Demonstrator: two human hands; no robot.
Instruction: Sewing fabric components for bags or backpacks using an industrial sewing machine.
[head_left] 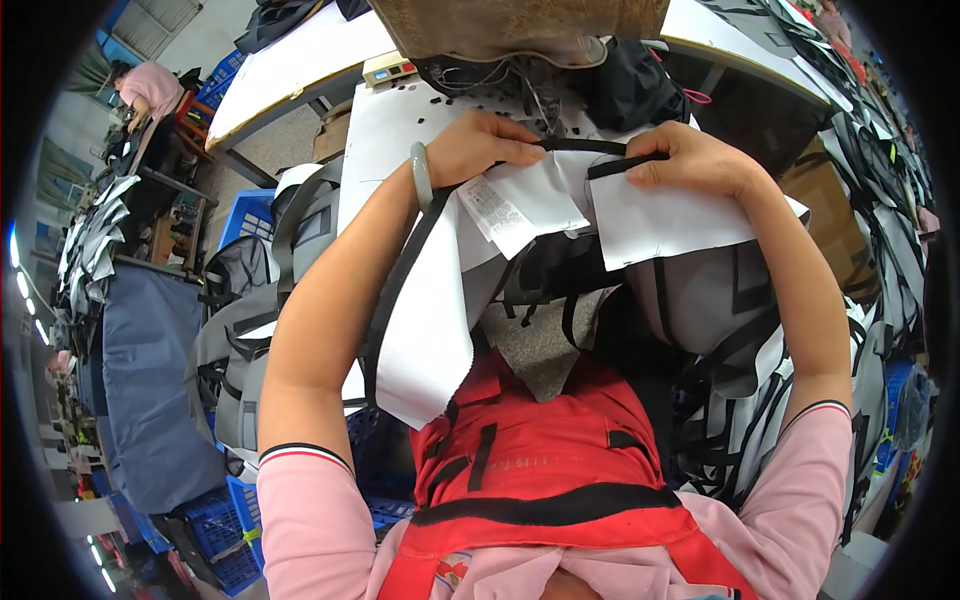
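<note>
My left hand (470, 150), with a pale green bangle at its wrist, pinches the black-edged top of a white and grey fabric piece (425, 350). My right hand (695, 160) is closed on the same piece farther right, its thumb over the black binding of a white flap (670, 225). Between the hands a white printed label (500, 215) hangs from the edge. The fabric is held up at the table's near edge, its lower part draping toward my lap. Just beyond it stands what looks like a sewing machine (520, 30) with a brown, worn surface.
Small black scraps (440, 115) lie on the white tabletop (385, 125). A black bundle (640, 90) sits right of the machine. Grey fabric pieces (245, 330) pile at my left, more (740, 430) at my right. Blue crates (245, 215) stand on the left; another person (150, 90) works far left.
</note>
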